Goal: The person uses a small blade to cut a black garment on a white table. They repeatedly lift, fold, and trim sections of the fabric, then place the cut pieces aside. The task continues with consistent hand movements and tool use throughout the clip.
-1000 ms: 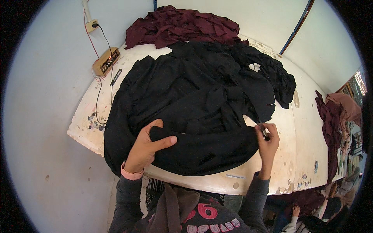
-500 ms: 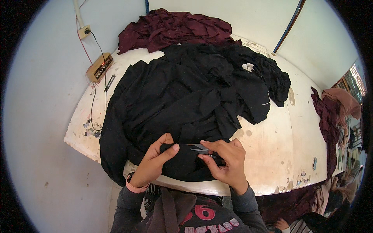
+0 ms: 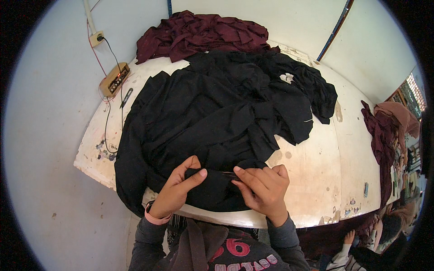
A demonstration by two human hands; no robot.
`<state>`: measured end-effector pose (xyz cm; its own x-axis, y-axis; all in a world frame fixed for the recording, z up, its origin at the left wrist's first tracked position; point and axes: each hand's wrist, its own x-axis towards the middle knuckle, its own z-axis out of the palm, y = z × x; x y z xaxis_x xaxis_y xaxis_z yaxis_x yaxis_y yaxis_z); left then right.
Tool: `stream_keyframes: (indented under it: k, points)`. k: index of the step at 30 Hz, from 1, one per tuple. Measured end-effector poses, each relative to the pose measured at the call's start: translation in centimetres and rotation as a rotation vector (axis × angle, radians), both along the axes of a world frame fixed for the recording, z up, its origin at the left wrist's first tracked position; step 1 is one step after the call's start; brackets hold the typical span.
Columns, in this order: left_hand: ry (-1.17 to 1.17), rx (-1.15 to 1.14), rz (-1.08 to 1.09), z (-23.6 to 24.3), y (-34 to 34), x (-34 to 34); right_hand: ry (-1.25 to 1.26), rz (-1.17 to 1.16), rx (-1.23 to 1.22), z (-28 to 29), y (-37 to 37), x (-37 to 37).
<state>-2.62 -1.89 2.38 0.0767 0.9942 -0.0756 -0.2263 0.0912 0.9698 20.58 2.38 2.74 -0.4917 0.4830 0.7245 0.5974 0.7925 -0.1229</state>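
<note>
A large black cloth [image 3: 199, 113] lies heaped over the table, its near edge drawn up between my hands. My left hand [image 3: 181, 183] pinches that edge between thumb and fingers. To its right, my right hand [image 3: 264, 185] is closed around a pair of thread snips, mostly hidden by the fingers. Thin pale lines [image 3: 227, 173] show at its fingertips against the cloth; whether they are the blades edge-on or loose threads I cannot tell.
A maroon cloth pile [image 3: 203, 34] lies at the table's far side. At the left are a tan control box [image 3: 114, 80] with cables and a dark cutter-like tool [image 3: 126, 98]. More maroon cloth [image 3: 379, 153] hangs at the right, and another person's hand [image 3: 349, 237] shows lower right.
The snips' grey blades, plain to see earlier at my right fingertips, no longer show clearly. My right hand has turned slightly; my left keeps its pinch. At lower right, another person's arm has moved.
</note>
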Motion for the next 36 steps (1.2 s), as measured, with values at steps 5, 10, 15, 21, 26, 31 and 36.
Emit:
stream_keyframes:
  k: [5, 10, 15, 21, 26, 31, 36]
  points:
    - [0.0, 0.023, -0.023, 0.1, 0.1, 0.1, -0.026, -0.015, 0.058, -0.1, -0.1, 0.2]
    - [0.015, 0.001, 0.003, 0.2, 0.0, 0.1, 0.03, 0.022, 0.006, 0.0, 0.0, 0.1]
    - [0.256, 0.226, 0.04, 1.5, 0.4, -0.2, 0.581, 0.288, -0.73, -0.4, 0.7, -1.2]
    - [0.488, 0.472, 0.432, 4.6, 3.0, -5.6, 0.323, 0.409, -1.223, -2.5, 3.5, 2.9]
    - [0.337, 0.418, 0.482, 5.1, 4.7, -12.9, 0.571, 0.342, -1.314, -3.6, 4.0, 5.4]
    - [0.811, 0.279, 0.799, 3.0, 5.8, -18.5, 0.685, 0.284, -1.319, -5.5, 4.7, 6.2]
    - [1.392, 0.112, 0.762, 1.1, 7.3, -13.8, 0.82, 0.256, -1.256, -5.0, 3.8, 4.9]
